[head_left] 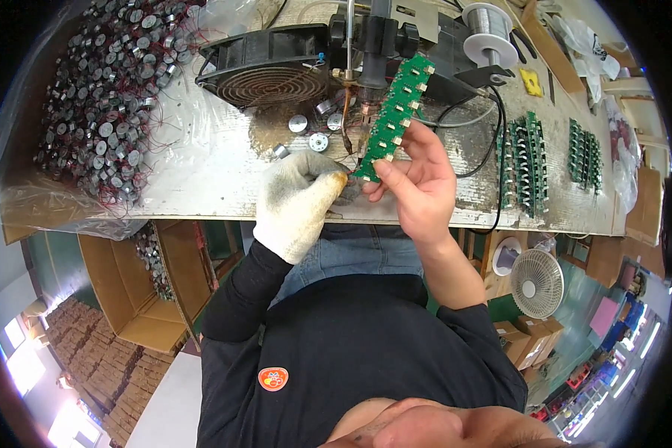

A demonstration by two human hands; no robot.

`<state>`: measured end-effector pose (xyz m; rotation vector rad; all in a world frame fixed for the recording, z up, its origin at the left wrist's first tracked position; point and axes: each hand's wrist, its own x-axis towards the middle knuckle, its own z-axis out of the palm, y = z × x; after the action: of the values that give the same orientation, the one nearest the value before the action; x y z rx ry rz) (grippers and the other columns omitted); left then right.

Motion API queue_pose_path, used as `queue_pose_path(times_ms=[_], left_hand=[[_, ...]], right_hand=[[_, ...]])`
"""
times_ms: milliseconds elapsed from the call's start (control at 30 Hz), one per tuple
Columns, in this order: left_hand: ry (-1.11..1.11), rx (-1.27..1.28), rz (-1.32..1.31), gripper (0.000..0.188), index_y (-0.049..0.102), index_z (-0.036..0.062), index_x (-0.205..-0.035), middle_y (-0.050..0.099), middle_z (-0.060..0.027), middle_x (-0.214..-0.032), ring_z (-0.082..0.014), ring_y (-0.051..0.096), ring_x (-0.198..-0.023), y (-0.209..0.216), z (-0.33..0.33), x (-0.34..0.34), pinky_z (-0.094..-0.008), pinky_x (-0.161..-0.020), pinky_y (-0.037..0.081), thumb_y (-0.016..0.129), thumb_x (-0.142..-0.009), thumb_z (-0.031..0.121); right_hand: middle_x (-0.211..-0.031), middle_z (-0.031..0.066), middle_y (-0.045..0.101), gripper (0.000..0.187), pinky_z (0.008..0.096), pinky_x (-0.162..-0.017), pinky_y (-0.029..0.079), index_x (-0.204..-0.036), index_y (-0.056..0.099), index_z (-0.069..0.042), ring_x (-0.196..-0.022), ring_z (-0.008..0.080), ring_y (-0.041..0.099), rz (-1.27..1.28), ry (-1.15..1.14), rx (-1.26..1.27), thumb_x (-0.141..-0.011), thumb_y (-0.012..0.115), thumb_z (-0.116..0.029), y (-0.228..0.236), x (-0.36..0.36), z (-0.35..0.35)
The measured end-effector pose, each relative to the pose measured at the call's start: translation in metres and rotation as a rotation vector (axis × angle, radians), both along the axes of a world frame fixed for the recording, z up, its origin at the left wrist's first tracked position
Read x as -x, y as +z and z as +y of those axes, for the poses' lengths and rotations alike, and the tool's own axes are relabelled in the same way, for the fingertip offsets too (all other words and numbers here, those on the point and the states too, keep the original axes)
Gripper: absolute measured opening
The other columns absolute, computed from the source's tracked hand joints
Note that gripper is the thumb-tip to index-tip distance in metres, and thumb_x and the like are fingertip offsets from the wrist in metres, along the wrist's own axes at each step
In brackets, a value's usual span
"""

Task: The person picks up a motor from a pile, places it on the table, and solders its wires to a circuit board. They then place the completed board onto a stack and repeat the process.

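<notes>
My right hand (423,183), bare, pinches the lower end of a long green circuit board (396,112) between thumb and fingers. The board is tilted, its top leaning right, with small pale connectors along it. In a white glove with a stained fingertip, my left hand (299,198) is closed beside the board's lower end; what its fingers hold is hidden. Just above both hands, a soldering fixture (378,52) reaches down with a thin brown tip (346,131) near the board. Several small round silver motors (318,142) lie on the bench behind my glove.
A large heap of wired motors (112,112) lies on plastic at left. A black fan (272,75) stands behind my hands. To the right are a solder wire spool (487,33), black cables (499,142), a yellow sponge (531,82) and rows of green boards (529,164).
</notes>
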<state>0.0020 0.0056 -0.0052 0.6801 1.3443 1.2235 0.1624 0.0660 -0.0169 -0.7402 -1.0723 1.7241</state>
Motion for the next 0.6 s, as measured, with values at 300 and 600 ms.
queue_pose_path(times_ms=[300, 600], left_hand=[[0.014, -0.018, 0.038, 0.013, 0.063, -0.0043, -0.087, 0.064, -0.0066, -0.078, -0.0113, 0.060, -0.071, 0.0000, -0.0001, 0.0005, -0.0259, -0.065, 0.049, 0.060, -0.086, 0.008], [-0.048, 0.042, 0.032, 0.015, 0.057, -0.0043, -0.098, 0.064, -0.0112, -0.090, -0.0151, 0.064, -0.078, -0.0072, -0.0034, 0.0021, -0.0273, -0.071, 0.053, 0.056, -0.090, 0.008]], right_hand=[[-0.115, 0.0172, 0.055, 0.053, 0.0246, -0.055, 0.056, -0.132, 0.037, 0.002, -0.072, 0.0186, 0.067, 0.018, -0.012, 0.001, -0.084, 0.059, 0.010, 0.0036, 0.0013, -0.0001], [-0.114, 0.0170, 0.055, 0.053, 0.0252, -0.055, 0.056, -0.132, 0.038, 0.001, -0.071, 0.0187, 0.067, 0.014, -0.003, 0.020, -0.084, 0.059, 0.010, -0.0022, -0.0004, -0.0009]])
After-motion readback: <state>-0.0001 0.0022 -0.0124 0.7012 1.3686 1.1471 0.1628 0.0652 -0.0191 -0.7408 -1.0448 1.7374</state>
